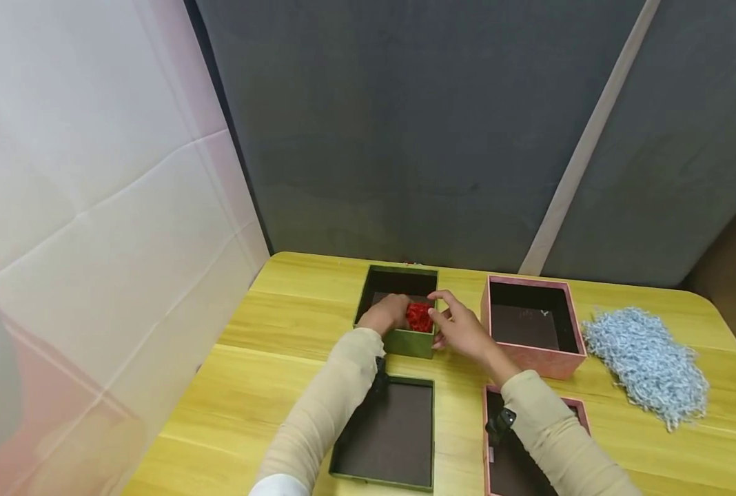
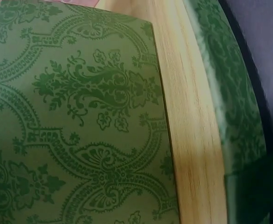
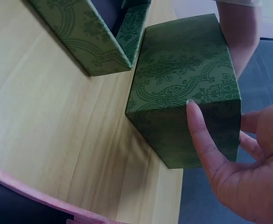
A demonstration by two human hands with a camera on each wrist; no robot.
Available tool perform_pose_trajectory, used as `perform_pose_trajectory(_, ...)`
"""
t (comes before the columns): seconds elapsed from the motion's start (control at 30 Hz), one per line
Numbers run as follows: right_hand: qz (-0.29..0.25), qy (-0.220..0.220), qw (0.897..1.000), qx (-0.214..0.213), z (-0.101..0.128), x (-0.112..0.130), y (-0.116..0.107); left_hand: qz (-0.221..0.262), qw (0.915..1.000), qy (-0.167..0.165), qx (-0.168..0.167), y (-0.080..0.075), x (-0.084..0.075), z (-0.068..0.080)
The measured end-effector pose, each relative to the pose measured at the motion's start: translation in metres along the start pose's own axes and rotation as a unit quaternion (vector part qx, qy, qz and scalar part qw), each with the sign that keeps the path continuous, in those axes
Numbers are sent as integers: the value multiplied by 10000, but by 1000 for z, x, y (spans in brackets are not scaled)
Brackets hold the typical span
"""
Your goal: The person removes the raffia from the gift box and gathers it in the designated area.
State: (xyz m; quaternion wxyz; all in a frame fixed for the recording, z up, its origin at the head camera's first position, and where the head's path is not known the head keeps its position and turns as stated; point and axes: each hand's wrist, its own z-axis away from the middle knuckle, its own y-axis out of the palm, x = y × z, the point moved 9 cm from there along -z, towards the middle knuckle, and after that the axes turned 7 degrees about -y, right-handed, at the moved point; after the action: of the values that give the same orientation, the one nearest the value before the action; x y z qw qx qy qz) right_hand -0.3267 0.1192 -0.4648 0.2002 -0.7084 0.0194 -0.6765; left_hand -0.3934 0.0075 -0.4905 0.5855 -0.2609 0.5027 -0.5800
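A green patterned box (image 1: 408, 342) stands toward the back of the table with its top uncovered. Inside it is a clump of red shredded paper (image 1: 420, 317). My left hand (image 1: 388, 313) reaches over the near rim into the box, just left of the red clump; its fingertips are hidden. At the box's right wall, my right hand (image 1: 464, 329) holds on, thumb (image 3: 202, 135) against the outside and other fingers over the rim beside the red paper. The left wrist view shows only the green box's patterned side (image 2: 94, 93), no hand.
A shallow green lid (image 1: 399, 434) lies hollow side up in front of the green box. To the right stands an uncovered pink box (image 1: 544, 355), with its pink lid (image 1: 581, 413) under my right forearm. Blue shredded paper (image 1: 647, 362) lies in a heap at far right.
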Motion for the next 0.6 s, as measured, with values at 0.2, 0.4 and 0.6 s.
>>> perform_pose_trajectory(0.2, 89, 21, 10000, 23, -1, -1, -3, 523, 9930, 115, -1048, -36, 3, 8)
perform_pose_trajectory(0.4, 166, 12, 9999, -23, -1, -1, -9, 1214, 9617, 775, -2332, -107, 7, 38)
perform_pose_trajectory(0.6, 167, -20, 9999, 20, -3, 2, -9, 1410, 9391, 433, -3105, -150, 58, 62)
